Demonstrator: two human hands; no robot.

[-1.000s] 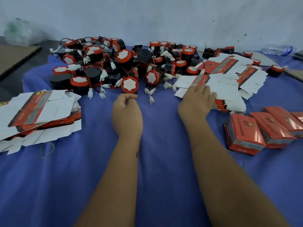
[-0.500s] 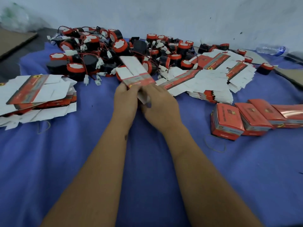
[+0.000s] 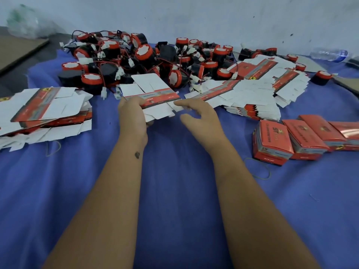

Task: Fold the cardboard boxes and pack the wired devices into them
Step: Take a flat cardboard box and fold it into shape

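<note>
The left hand [image 3: 134,115] pinches the flat box blank [image 3: 153,94] at its near edge; the right hand [image 3: 196,115] hovers, fingers apart. Thin card: light, likely creases easily; grip along fold lines.

Two bare forearms, no sleeves, gloves, rings or wristbands visible. Left hand [image 3: 132,117] wrist carries one small dark tattoo-like mark [image 3: 137,155]. Right hand [image 3: 202,118] unmarked.

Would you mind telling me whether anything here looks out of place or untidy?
The wired devices lie in a tangled heap, wires crossing. A loose rubber band lies on the blue cloth near the folded boxes. The flat-box stacks are fanned unevenly.
</note>
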